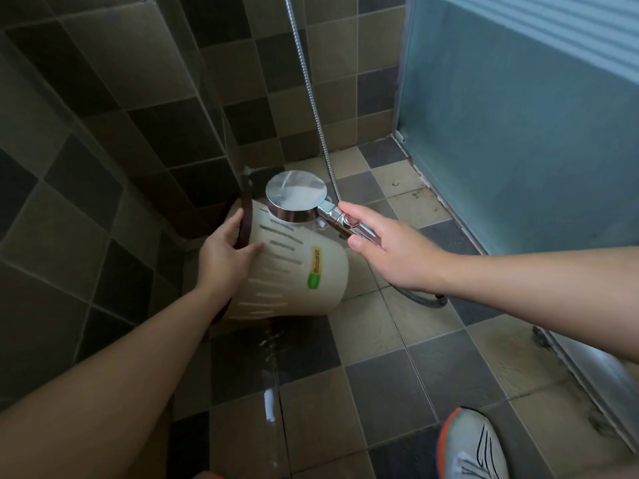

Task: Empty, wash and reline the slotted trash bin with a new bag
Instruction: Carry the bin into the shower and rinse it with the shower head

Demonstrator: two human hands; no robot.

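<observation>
A cream slotted trash bin (294,271) with a dark brown rim and a yellow-green sticker is tipped on its side above the tiled floor, its mouth facing the left wall. My left hand (224,254) grips the bin at the rim, thumb on the outside wall. My right hand (390,250) holds the chrome handle of a round shower head (295,195), which hovers face down over the bin's upper side. The bin's inside is hidden.
A metal shower hose (311,88) runs up the tiled wall and loops on the floor behind my right wrist. A frosted glass door (518,133) stands at right. Water runs over the checkered floor tiles (377,375) below the bin. A shoe (473,444) is at bottom right.
</observation>
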